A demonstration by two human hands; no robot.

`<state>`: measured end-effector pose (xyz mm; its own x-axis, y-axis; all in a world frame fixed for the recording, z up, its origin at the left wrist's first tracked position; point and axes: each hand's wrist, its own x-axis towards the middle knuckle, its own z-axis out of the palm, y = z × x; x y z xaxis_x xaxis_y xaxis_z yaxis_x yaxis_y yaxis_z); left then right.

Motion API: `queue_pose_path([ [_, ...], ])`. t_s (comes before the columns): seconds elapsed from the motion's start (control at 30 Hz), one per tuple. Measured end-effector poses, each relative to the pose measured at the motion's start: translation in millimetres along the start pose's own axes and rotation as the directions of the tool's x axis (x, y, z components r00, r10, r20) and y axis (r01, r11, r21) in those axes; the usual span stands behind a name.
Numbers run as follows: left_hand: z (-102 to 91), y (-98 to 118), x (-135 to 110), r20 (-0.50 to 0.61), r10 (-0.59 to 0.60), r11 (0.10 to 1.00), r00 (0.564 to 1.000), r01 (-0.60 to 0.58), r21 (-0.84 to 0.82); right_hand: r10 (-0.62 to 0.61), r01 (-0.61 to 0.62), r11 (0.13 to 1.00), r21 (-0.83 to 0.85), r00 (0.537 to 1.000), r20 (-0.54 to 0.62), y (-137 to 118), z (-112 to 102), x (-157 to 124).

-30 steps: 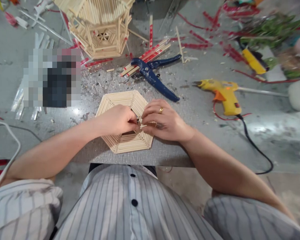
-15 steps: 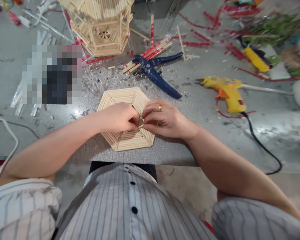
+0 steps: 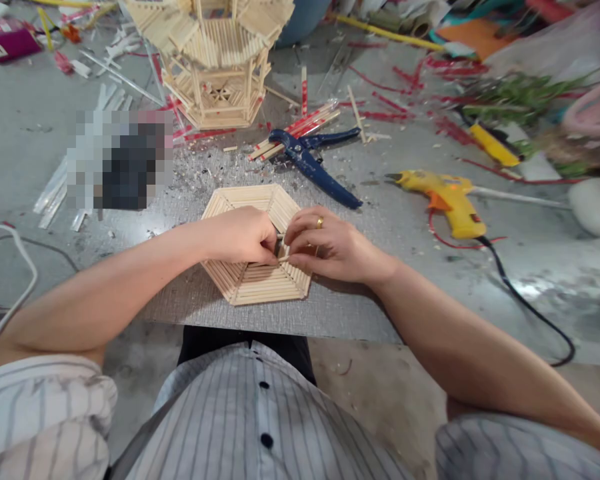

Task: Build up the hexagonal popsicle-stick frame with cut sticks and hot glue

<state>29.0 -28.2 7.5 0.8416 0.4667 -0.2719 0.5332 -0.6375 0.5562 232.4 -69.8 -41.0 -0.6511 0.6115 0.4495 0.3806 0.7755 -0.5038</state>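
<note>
A hexagonal panel of pale wooden sticks, laid in rings around an open centre, lies flat near the table's front edge. Over its left and middle part rests my left hand, fingers curled and pinching one end of a short wooden stick. My right hand, with a ring on one finger, pinches the other end from the right. The stick sits at the panel's central opening; my fingers hide both its ends and part of the opening.
Beyond the panel lie blue-handled cutters and red-wrapped sticks. A tiered stick-built model stands at the back. To the right rests a yellow glue gun with a black cord. Clear glue sticks lie left, beside a blurred dark object.
The camera view has tilted up a little, so more of the stick model and the table's far side shows. Both hands keep nearly the same pinch at the panel's centre.
</note>
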Motion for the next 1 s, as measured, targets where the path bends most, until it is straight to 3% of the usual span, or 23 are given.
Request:
queue_pose_path([
  [0.37, 0.2, -2.3, 1.3, 0.032, 0.041, 0.999, 0.999, -0.042, 0.026, -0.028, 0.028, 1.000, 0.006, 0.999, -0.024, 0.3, 0.6, -0.1],
  [1.0, -6.7, 1.3, 1.9, 0.125, -0.006, 0.999, 0.992, 0.000, 0.051, -0.015, 0.015, 1.000, -0.023, 1.000, 0.004, -5.2, -0.8, 1.5],
])
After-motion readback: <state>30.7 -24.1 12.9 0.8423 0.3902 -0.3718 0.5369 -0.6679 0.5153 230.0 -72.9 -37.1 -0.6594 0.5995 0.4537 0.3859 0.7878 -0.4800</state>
